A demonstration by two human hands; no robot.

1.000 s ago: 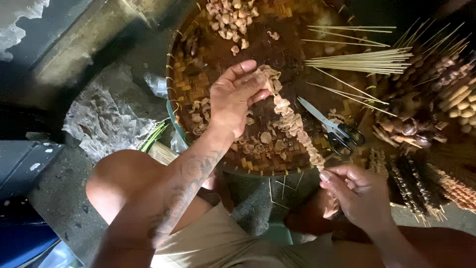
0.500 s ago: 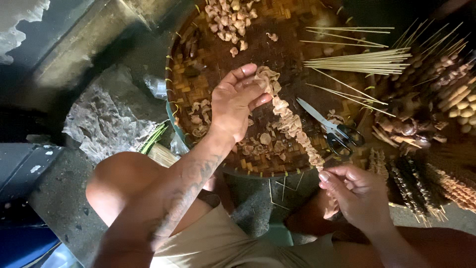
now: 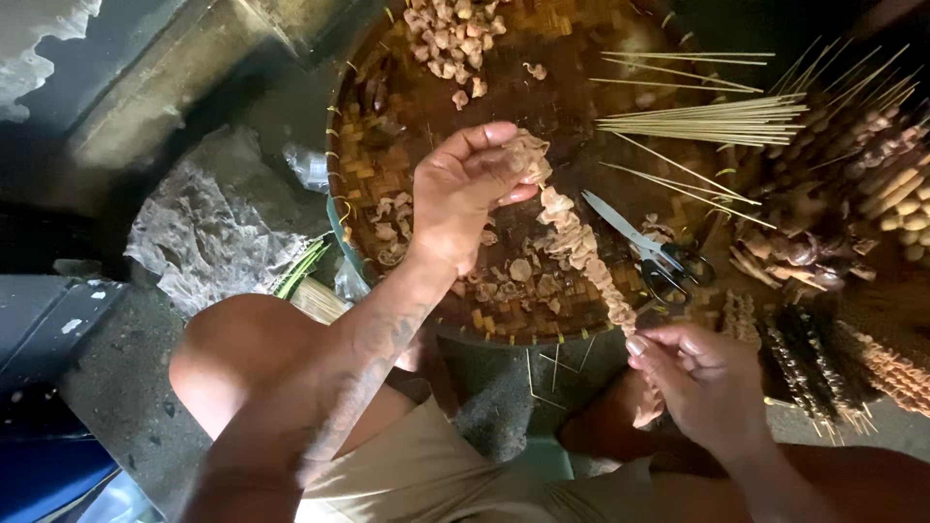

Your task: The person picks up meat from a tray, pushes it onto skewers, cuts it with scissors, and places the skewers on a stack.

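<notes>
A thin skewer (image 3: 581, 254) loaded with pale meat pieces runs diagonally over a round woven bamboo tray (image 3: 387, 174). My left hand (image 3: 463, 194) pinches the pieces at the skewer's upper end. My right hand (image 3: 699, 380) grips the skewer's lower end near the tray's front rim. Loose pale meat pieces (image 3: 450, 29) lie heaped at the tray's far side, and more are scattered under the skewer.
Scissors (image 3: 647, 252) with dark handles lie on the tray right of the skewer. A bundle of bare bamboo sticks (image 3: 697, 121) lies at the upper right. Several filled skewers (image 3: 852, 242) are piled at the right. Crumpled clear plastic (image 3: 208, 232) lies at the left. My bare knees sit below the tray.
My left hand has shifted slightly at the skewer's top, its fingers closing more on the meat. My right hand stays on the lower end.
</notes>
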